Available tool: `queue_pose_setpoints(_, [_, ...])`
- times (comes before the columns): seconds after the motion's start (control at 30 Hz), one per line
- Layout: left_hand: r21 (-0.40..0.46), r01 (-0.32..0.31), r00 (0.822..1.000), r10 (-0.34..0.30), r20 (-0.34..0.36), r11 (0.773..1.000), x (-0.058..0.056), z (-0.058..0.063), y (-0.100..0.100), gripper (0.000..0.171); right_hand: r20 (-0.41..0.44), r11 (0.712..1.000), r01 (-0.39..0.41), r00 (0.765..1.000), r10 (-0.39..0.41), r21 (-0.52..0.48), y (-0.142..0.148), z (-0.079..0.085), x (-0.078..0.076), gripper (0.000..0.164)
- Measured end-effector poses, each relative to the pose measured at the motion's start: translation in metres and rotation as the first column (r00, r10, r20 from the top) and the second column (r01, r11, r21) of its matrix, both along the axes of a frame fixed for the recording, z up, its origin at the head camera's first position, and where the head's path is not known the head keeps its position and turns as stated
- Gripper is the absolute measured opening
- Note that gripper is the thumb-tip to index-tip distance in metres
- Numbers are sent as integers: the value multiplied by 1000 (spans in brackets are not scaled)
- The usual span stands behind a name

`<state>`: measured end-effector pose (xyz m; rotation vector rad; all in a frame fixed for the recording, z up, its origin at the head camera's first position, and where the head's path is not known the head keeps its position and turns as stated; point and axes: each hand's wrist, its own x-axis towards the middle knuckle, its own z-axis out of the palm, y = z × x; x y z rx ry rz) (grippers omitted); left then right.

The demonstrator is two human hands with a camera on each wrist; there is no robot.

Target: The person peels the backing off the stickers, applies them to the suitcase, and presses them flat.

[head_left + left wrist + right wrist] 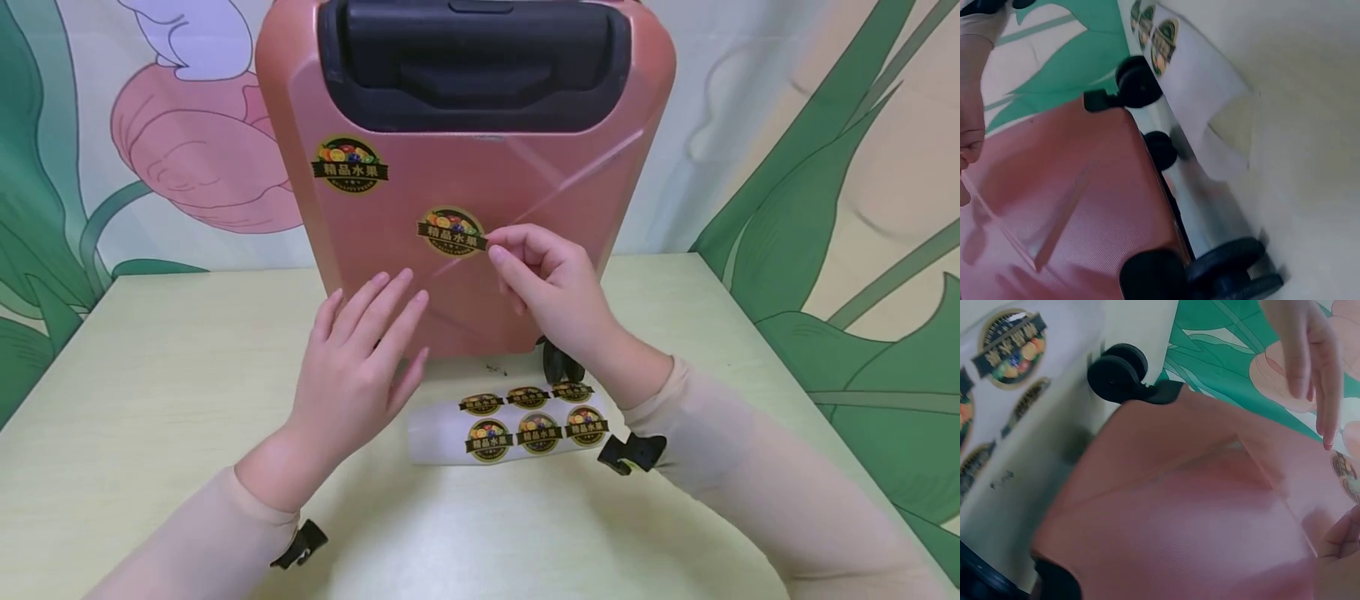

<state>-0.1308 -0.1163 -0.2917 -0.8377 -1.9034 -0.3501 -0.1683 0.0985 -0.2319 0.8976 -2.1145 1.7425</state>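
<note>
A pink suitcase stands upright on the table, its black handle recess at the top. One round black-and-gold fruit sticker lies on its upper left. A second such sticker is at the middle of the front; my right hand pinches its right end between thumb and forefinger. Whether its left side touches the suitcase I cannot tell. My left hand hovers before the lower left of the suitcase, fingers spread and holding nothing. In the right wrist view the left hand points downward.
A white sheet of several fruit stickers lies on the table before the suitcase, with one edge curled up in the left wrist view. Black wheels carry the suitcase. Behind stands a backdrop painted with leaves.
</note>
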Motion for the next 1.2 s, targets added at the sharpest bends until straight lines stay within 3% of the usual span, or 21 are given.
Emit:
queue_pose_setpoints(0.33, [-116,-115,993,118,19,987,-17,4,-6,60,-10,999,11,1000,-11,-30,-5,18,-13,14])
queue_pose_setpoints(0.77, [-125,-144,989,145,-2,982,-34,11,0,65,-19,999,30,999,-30,-37,-11,28,-25,16])
queue_pose_setpoints(1.2, [-114,-165,986,165,-7,980,-42,18,5,66,-18,999,40,999,-40,-37,-16,34,-30,16])
